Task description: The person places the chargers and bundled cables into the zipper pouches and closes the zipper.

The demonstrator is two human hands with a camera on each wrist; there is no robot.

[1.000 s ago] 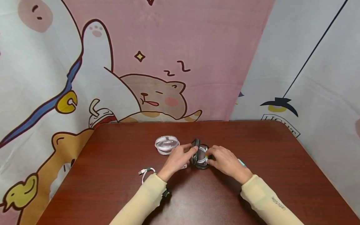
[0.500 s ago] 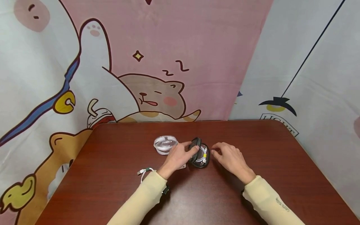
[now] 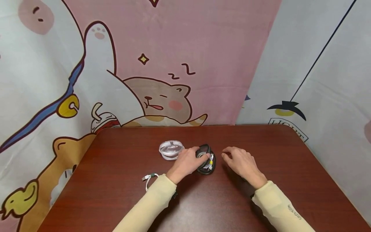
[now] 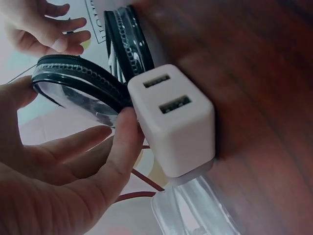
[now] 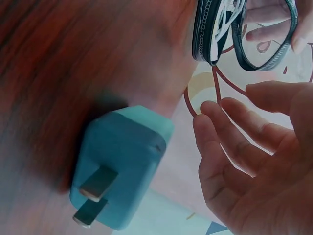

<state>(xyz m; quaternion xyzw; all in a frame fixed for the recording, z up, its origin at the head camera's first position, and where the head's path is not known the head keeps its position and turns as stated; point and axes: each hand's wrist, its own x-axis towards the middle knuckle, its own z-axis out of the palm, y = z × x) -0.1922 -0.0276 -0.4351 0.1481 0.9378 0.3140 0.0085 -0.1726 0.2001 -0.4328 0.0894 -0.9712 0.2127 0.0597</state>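
Observation:
My left hand [image 3: 186, 162] pinches the raised clear lid [image 4: 80, 90] of a small round black-edged zip case [image 3: 206, 172] between thumb and fingers. The case stands partly open on the table. Inside its base lies a coiled white cable [image 3: 211, 163] with a yellow tie. To the right of the case, my right hand [image 3: 240, 162] hovers apart from it with fingers loosely bent and nothing in them. Beside the left hand, a white two-port USB charger [image 4: 171, 117] shows in the left wrist view. A teal plug charger [image 5: 122, 161] with two metal prongs lies near the right hand.
Behind the left hand sits a clear oval case [image 3: 171, 150] with a white edge. Another white USB cable [image 3: 149, 178] with a green tie lies by the left sleeve. The brown table [image 3: 121, 154] ends at a cartoon-printed cloth backdrop [image 3: 220, 64].
My right hand has drawn back to the right from the cable inside the case. The left hand has brought the lid over, lower across the base.

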